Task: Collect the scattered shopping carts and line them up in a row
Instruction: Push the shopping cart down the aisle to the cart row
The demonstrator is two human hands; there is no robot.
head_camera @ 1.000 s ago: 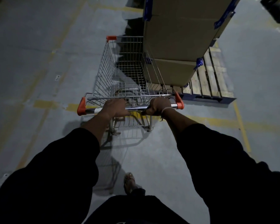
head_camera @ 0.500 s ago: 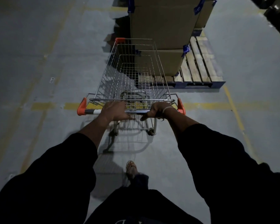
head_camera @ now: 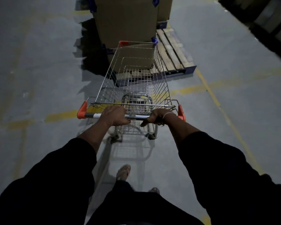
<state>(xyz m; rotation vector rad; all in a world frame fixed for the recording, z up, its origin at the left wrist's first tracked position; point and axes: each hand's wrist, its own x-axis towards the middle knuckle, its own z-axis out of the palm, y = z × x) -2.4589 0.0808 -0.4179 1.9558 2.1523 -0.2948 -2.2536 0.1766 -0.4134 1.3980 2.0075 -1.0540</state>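
An empty wire shopping cart (head_camera: 133, 82) with orange corner caps stands straight ahead of me on the grey floor. My left hand (head_camera: 114, 115) grips its chrome handle bar left of the middle. My right hand (head_camera: 156, 117) grips the same bar towards the right end, fingers curled under it. The cart's front end points at a stack of cartons. No other cart is in view.
Tall cardboard cartons (head_camera: 126, 20) stand on a wooden pallet (head_camera: 173, 51) with a blue frame, just beyond the cart's nose. Faded yellow lines (head_camera: 206, 85) cross the concrete floor. Dark shelving (head_camera: 266, 18) fills the upper right corner. My sandalled foot (head_camera: 123, 172) steps below the cart.
The cart has swung from the left of the pallet to face the cartons, and the pallet now lies to its right. Both hands kept their grip on the handle.
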